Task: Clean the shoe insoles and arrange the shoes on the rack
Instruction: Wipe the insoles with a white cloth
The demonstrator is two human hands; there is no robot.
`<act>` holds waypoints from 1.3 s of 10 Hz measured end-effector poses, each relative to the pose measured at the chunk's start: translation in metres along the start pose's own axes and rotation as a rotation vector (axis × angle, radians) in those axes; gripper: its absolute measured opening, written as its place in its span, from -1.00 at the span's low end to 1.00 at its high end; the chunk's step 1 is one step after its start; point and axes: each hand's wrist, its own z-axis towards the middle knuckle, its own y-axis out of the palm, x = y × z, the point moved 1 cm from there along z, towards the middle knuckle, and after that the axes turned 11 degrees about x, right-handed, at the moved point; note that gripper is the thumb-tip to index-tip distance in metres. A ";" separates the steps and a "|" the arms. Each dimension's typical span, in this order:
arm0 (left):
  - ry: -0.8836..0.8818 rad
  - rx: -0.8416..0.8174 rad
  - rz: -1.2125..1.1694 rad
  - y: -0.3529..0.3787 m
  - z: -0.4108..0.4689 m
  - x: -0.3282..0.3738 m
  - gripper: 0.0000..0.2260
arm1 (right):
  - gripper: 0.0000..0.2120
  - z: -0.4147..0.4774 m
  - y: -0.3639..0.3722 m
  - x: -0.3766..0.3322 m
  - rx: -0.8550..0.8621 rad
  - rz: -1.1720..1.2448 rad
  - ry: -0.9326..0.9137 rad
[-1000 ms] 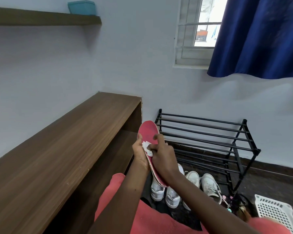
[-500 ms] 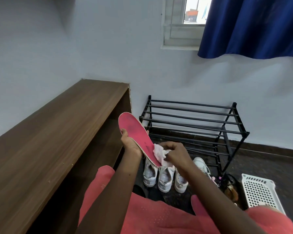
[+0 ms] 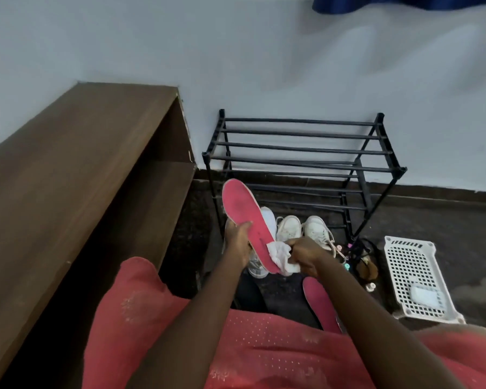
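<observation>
Two pink insoles were in view: one raised insole (image 3: 243,213) at centre and one floor insole (image 3: 319,303) nearer, to the right. Four white sneakers (image 3: 288,230) stood together just beyond, one partly hidden. There were two hands, a left hand (image 3: 237,240) and a right hand (image 3: 306,255), and one white cloth (image 3: 279,252). One black shoe rack (image 3: 300,150) stood far centre. One white perforated basket (image 3: 399,265) sat near right, with one pale packet (image 3: 427,296) inside. One wooden shelf unit (image 3: 82,164) filled the left. One blue curtain (image 3: 404,1) hung far right.
</observation>
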 end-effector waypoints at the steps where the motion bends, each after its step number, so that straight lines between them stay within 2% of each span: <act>1: -0.131 -0.028 0.219 0.000 0.006 -0.068 -0.71 | -0.71 0.018 -0.010 0.059 0.072 -0.109 0.102; 3: -0.334 0.076 0.423 -0.005 0.025 -0.209 -0.75 | -0.68 0.024 -0.013 0.178 0.109 -0.048 0.375; 4: -0.380 0.090 0.527 -0.002 0.044 -0.258 -0.67 | -0.95 0.027 -0.016 0.214 0.212 0.003 0.396; 5: -0.384 0.098 0.622 0.004 0.068 -0.300 -0.65 | -0.73 0.064 -0.019 0.272 0.304 0.029 0.530; 7: -0.358 0.103 0.859 0.000 0.093 -0.357 -0.65 | -0.90 0.095 -0.010 0.317 0.489 0.036 0.493; 8: -0.315 0.216 1.048 -0.003 0.102 -0.371 -0.62 | -0.81 0.116 -0.003 0.368 0.531 0.158 0.538; 9: -0.235 0.374 1.103 0.011 0.089 -0.359 -0.65 | -0.81 0.111 -0.008 0.346 0.609 0.280 0.585; 10: -0.110 0.310 1.174 0.031 0.069 -0.359 -0.55 | -0.80 0.102 -0.023 0.320 0.681 0.295 0.636; 11: -0.154 0.160 1.132 0.052 0.059 -0.369 -0.74 | -0.77 0.100 -0.038 0.322 0.745 0.245 0.633; 12: -0.251 -0.015 1.216 0.066 0.053 -0.386 -0.62 | -0.79 0.104 -0.042 0.332 0.690 0.193 0.613; 13: -0.290 -0.047 1.241 0.071 0.052 -0.399 -0.53 | -0.87 0.115 -0.039 0.364 0.638 0.199 0.655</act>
